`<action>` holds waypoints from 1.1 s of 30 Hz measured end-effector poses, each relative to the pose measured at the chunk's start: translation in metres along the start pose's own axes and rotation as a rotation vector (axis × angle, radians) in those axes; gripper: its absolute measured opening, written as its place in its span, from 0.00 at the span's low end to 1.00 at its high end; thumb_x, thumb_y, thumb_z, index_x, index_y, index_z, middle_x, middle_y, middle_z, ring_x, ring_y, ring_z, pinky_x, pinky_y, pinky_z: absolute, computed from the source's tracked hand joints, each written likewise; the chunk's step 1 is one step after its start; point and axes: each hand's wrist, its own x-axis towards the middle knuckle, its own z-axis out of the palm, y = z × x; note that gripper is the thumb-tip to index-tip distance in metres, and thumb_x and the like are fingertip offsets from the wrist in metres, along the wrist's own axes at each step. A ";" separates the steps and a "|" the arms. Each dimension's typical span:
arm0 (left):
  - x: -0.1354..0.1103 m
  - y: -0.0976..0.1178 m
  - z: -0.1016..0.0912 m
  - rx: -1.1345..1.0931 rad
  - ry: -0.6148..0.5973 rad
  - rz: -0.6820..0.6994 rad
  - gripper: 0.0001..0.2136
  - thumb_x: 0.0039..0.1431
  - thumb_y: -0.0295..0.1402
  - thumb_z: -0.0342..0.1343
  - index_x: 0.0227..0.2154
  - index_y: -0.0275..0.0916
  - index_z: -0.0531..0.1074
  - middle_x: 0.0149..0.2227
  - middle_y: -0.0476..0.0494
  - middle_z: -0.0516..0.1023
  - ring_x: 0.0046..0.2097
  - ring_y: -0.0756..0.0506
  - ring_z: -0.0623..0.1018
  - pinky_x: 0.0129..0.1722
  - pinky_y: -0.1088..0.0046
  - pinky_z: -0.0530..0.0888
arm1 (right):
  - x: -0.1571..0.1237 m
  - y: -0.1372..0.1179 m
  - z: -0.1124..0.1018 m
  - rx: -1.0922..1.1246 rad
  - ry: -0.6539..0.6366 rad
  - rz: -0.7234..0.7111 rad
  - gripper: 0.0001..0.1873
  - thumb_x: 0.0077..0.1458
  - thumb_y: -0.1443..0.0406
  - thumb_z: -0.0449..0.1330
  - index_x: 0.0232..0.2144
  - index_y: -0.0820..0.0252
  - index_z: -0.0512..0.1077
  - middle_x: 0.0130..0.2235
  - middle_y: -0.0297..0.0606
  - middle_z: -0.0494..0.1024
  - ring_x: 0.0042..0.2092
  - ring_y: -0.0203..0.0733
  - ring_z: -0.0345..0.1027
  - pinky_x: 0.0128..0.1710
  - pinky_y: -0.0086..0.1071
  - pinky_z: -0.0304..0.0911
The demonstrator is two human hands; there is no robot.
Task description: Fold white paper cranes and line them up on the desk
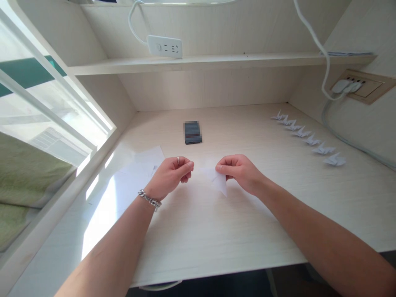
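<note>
My right hand [239,171] pinches a small folded piece of white paper [220,181] between thumb and fingers. The paper hangs just above the desk, with a pointed corner toward me; its left edge blends into the pale surface. Facing it, a short gap away, is my left hand [173,173], thumb pressed against curled fingers and nothing visible in them. It wears a ring and a chain bracelet [150,199]. Flat white paper sheets [136,173] lie beside and partly behind my left hand.
Several folded paper cranes [311,140] stand in a slanting row at the right. A dark, blurred rectangular object [192,133] lies beyond my hands. A white power strip [165,46] sits on the shelf [216,62]. Cables run from the wall socket [368,86]; a window is left.
</note>
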 end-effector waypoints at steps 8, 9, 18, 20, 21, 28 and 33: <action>-0.001 -0.001 0.013 -0.110 -0.013 0.038 0.14 0.58 0.44 0.57 0.32 0.36 0.75 0.28 0.45 0.76 0.28 0.50 0.73 0.29 0.73 0.70 | 0.002 0.005 -0.002 -0.025 0.002 -0.041 0.12 0.46 0.58 0.66 0.23 0.63 0.75 0.27 0.36 0.74 0.31 0.38 0.66 0.33 0.35 0.63; -0.002 -0.001 0.017 -0.074 -0.040 0.051 0.14 0.56 0.43 0.59 0.32 0.36 0.75 0.26 0.46 0.75 0.27 0.50 0.73 0.29 0.73 0.70 | 0.002 0.006 -0.001 -0.027 0.000 -0.045 0.13 0.46 0.58 0.66 0.23 0.63 0.75 0.27 0.37 0.74 0.31 0.38 0.67 0.33 0.35 0.63; -0.002 -0.005 0.026 -0.023 0.083 0.081 0.13 0.56 0.41 0.59 0.27 0.35 0.74 0.22 0.47 0.75 0.26 0.50 0.72 0.28 0.74 0.69 | 0.003 0.009 0.002 -0.082 -0.007 -0.089 0.12 0.49 0.59 0.65 0.26 0.63 0.76 0.28 0.38 0.76 0.32 0.38 0.68 0.35 0.35 0.64; -0.001 -0.007 0.024 0.015 0.092 0.082 0.12 0.57 0.41 0.59 0.29 0.35 0.74 0.22 0.47 0.75 0.26 0.50 0.72 0.28 0.74 0.69 | 0.004 0.012 0.002 -0.119 -0.006 -0.104 0.11 0.50 0.59 0.64 0.27 0.63 0.76 0.29 0.38 0.77 0.33 0.39 0.69 0.36 0.35 0.65; -0.001 -0.008 0.024 0.048 0.099 0.087 0.12 0.57 0.41 0.58 0.29 0.35 0.74 0.23 0.48 0.75 0.27 0.50 0.73 0.28 0.74 0.69 | 0.004 0.013 0.002 -0.147 -0.007 -0.113 0.11 0.51 0.59 0.63 0.28 0.63 0.76 0.29 0.38 0.77 0.34 0.40 0.69 0.36 0.35 0.65; -0.007 -0.004 0.032 0.343 0.034 0.145 0.10 0.59 0.39 0.55 0.29 0.38 0.74 0.26 0.48 0.76 0.28 0.50 0.72 0.29 0.74 0.67 | 0.000 0.015 0.008 -0.393 -0.008 -0.178 0.07 0.53 0.63 0.59 0.28 0.59 0.76 0.29 0.34 0.78 0.31 0.37 0.67 0.30 0.31 0.59; -0.005 -0.004 0.032 0.297 0.000 0.105 0.10 0.59 0.38 0.54 0.28 0.38 0.73 0.23 0.50 0.74 0.27 0.50 0.71 0.27 0.74 0.66 | 0.001 0.012 0.006 -0.430 -0.011 -0.111 0.06 0.48 0.66 0.58 0.24 0.59 0.74 0.24 0.32 0.73 0.27 0.35 0.62 0.26 0.30 0.54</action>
